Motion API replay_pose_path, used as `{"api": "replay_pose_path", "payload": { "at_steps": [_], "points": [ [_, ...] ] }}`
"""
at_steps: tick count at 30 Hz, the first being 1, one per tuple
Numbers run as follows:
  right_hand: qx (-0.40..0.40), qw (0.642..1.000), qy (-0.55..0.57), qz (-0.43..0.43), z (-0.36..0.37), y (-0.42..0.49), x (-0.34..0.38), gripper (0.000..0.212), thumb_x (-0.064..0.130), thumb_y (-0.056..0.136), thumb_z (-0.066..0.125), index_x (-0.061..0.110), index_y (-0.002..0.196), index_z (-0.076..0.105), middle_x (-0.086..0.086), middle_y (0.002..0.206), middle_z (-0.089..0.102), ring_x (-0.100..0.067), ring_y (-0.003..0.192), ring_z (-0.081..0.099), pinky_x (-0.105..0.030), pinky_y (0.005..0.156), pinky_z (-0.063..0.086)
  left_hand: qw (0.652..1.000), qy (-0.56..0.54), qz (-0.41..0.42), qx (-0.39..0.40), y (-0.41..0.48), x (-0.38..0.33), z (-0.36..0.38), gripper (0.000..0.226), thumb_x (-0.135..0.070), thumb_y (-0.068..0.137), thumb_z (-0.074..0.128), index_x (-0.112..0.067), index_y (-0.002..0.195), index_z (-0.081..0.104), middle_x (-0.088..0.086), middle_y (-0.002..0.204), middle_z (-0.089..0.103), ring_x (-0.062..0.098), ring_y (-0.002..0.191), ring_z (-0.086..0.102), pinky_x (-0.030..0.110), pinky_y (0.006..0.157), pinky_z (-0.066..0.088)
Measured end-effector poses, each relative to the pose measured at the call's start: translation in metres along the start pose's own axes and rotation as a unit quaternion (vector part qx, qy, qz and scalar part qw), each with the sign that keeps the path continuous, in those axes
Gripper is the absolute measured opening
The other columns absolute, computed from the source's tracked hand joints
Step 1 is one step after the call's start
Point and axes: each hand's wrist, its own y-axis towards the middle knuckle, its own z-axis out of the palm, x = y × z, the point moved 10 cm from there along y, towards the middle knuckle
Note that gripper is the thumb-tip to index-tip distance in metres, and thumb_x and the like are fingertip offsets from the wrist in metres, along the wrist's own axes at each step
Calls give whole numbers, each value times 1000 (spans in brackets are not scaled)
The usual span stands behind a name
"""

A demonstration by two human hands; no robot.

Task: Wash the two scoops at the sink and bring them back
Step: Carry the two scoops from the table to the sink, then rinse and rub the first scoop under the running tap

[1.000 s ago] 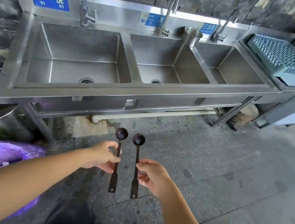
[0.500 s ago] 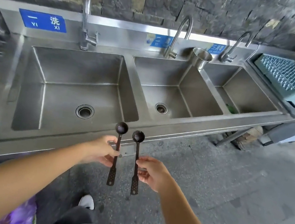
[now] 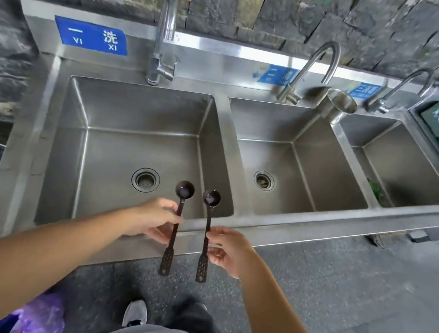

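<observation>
At sink (image 3: 33,116), taps dry. Left hand (image 3: 154,221) and right hand (image 3: 228,251) each pinch a scoop (image 3: 177,217) (image 3: 207,226). Washing and return both remain.

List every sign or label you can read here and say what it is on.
"一 洗" above "YI XI": blue label on the sink's steel backsplash, left of the left tap.
Blue label behind the middle tap: too blurred to read.
Blue label near the steel cup: too blurred to read.
Scoops: no text visible.
</observation>
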Motion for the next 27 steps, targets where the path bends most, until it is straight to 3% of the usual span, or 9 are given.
{"api": "replay_pose_path", "payload": {
  "at_steps": [5,13,18,22,27],
  "points": [
    [1,1000,2,11,8,21,33,14,2,91,64,9,104,64,-10,88,61,-21,75,57,-31,63,51,999,-5,-13,-42,9,-12,-25,3,-11,93,64,-8,93,62,12,85,66,24,64,70,38,63,62],
    [8,998,-67,2,-9,78,104,12,2,91,64,14,94,66,-6,77,59,-16,59,53,-28,56,48,995,-51,-23,-79,49,-57,-46,10,-13,94,62,-4,100,64,16,91,67,26,71,69,36,62,60],
    [-22,996,-81,-13,-47,119,154,13,3,89,67,16,88,68,-6,70,59,-15,55,52,-26,55,46,992,-69,-36,-101,93,-86,-52,8,-14,89,70,-7,86,68,15,80,71,24,63,72,36,61,62],
    [-54,994,-93,-9,-80,152,182,13,0,87,68,13,85,70,-9,65,57,-15,50,46,-25,50,36,987,-91,-56,-120,123,-102,-48,9,-15,86,74,-7,90,73,13,83,77,24,62,74,35,60,61],
    [-57,994,-87,13,-91,194,203,13,-2,86,69,11,85,70,-8,66,58,-15,50,47,-27,54,47,984,-113,-71,-120,147,-104,-43,14,-15,89,70,-18,103,74,9,89,78,21,69,75,31,60,60]
  ]
}}
